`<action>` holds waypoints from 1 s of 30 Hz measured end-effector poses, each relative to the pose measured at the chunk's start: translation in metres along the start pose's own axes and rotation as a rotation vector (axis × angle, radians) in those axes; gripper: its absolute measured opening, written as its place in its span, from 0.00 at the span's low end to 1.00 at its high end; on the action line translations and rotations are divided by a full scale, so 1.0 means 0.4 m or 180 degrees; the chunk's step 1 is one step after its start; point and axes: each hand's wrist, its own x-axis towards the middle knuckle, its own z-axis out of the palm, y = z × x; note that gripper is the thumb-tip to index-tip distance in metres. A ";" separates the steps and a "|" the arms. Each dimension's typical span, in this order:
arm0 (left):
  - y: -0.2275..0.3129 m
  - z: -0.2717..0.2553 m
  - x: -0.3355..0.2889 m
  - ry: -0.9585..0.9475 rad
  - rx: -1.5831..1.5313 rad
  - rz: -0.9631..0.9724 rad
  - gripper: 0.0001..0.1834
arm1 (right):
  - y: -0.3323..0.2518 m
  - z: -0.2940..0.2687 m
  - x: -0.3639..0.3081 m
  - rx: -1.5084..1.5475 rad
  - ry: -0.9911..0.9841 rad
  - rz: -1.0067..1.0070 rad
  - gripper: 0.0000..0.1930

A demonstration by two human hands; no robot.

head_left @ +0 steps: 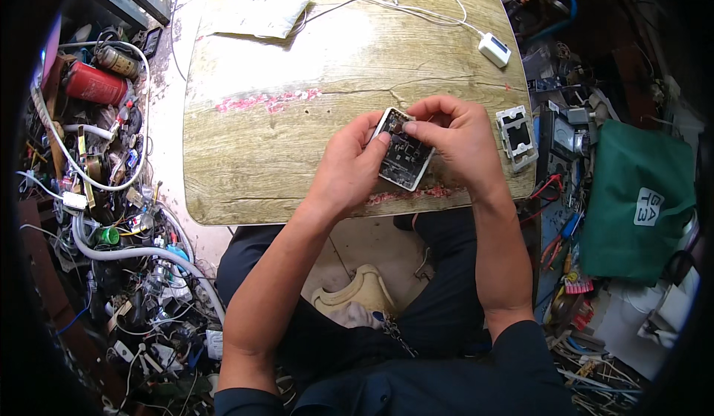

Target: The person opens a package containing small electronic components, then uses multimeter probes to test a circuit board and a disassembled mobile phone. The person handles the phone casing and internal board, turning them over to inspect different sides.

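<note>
Left hand [348,165] clamped on the left edge of an opened white-rimmed gadget [402,166], over the table [260,167] near its front edge. Right hand [470,147]: thumb at the board's upper part, can't tell if pinching. Best: steady rim support, light thumb pressure, small parts spared.

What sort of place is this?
Probably a small repair workshop, perhaps for electronics: an opened white-edged device shows its inner parts above a worn table, with a heap of cables and parts on the left.
</note>
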 end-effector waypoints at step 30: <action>0.000 -0.005 -0.002 0.0044 -0.0150 -0.0175 0.15 | 0.021 0.027 0.006 -0.0285 -0.0375 -0.0045 0.12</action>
